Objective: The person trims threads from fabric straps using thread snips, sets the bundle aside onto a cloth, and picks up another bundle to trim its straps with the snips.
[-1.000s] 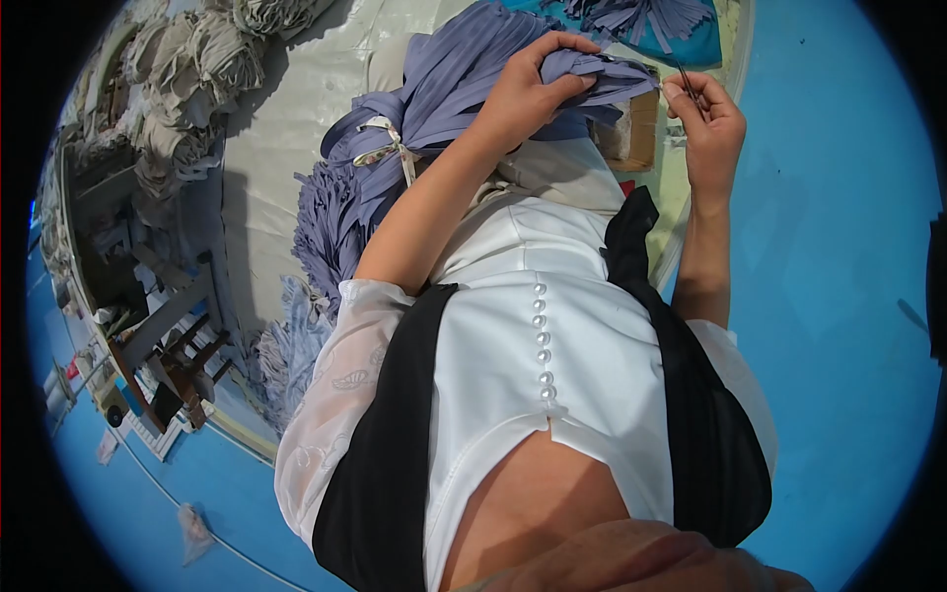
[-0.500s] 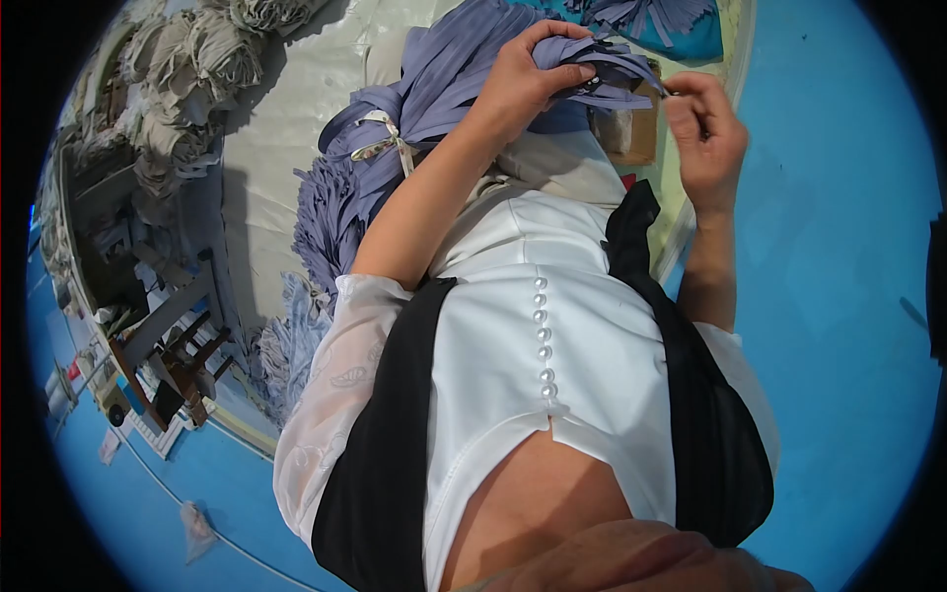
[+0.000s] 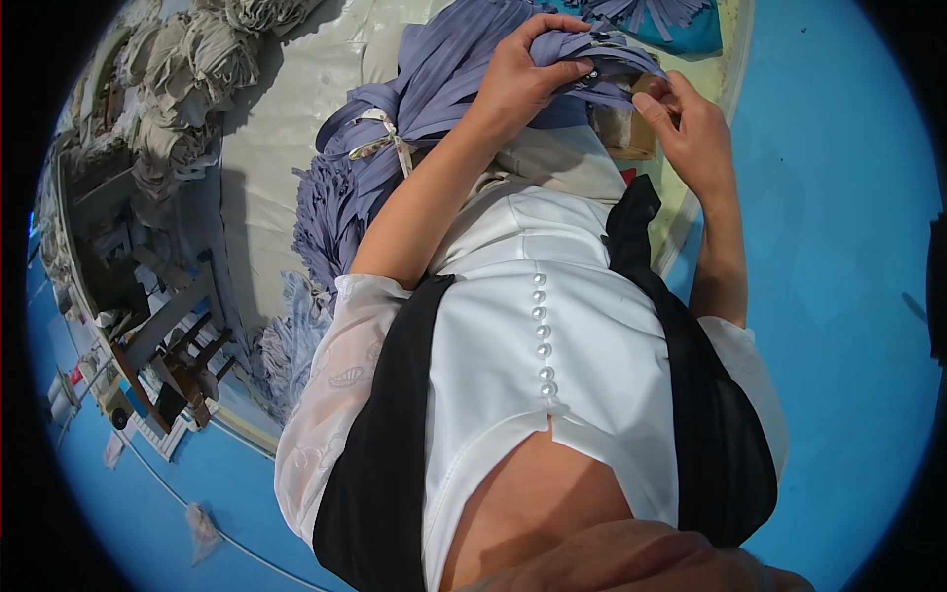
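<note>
My left hand (image 3: 521,81) is closed around a bunch of blue-purple fabric strips (image 3: 434,69), the thumb pressed on top near small dark and shiny bits. The bunch lies over my lap, tied at its left part with a pale patterned band (image 3: 380,143). To the right, my right hand (image 3: 689,133) has its fingers bent together at the tip of one strip and appears to pinch it. Whether a tool is also in that hand cannot be made out.
More purple strips lie on a teal cloth (image 3: 686,37) at the top. A brown box (image 3: 631,133) is under the strips' ends. Greyish fabric bundles (image 3: 192,69) and a wooden frame (image 3: 173,316) are at the left. Blue floor (image 3: 838,296) spans the right.
A thin dark tool seen in my right hand a second ago no longer shows. My right hand has turned and stays by the strip ends. The strips in my left hand have fanned out a little.
</note>
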A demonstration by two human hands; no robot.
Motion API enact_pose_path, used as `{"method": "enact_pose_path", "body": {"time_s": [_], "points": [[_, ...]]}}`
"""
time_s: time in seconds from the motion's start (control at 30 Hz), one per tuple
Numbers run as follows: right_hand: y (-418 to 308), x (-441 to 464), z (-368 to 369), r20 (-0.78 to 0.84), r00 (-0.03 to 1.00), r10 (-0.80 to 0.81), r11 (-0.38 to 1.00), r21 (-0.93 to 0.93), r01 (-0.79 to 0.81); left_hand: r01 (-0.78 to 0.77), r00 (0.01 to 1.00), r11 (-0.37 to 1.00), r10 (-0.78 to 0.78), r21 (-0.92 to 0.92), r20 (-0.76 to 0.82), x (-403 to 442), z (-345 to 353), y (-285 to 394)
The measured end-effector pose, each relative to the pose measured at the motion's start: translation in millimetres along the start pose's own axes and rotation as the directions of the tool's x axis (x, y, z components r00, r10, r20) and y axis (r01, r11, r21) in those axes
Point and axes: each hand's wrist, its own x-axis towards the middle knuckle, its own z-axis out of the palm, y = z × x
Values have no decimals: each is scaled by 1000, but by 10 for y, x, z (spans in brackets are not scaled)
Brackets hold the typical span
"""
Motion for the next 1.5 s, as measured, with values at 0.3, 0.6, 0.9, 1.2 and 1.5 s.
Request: {"method": "enact_pose_path", "body": {"time_s": [0.3, 0.6, 0.9, 1.2, 1.5], "points": [[112, -12, 52, -49, 999, 17, 1000, 14, -16, 18, 1000, 999, -18, -31, 14, -14, -11, 28], [176, 18, 174, -95, 990, -101, 989, 100, 111, 32, 999, 999, -32, -13, 6, -20, -21, 34], [64, 46, 129, -30, 999, 28, 823, 568, -6, 16, 1000, 1000, -16, -15, 7, -14, -17, 25], [124, 144, 406, 23, 1000, 3, 665, 747, -19, 55, 998, 998, -55, -36, 10, -15, -31, 41], [129, 72, 296, 36, 994, 103, 624, 775, -93, 69, 996, 986, -75, 154, 39, 45, -43, 18]]}}
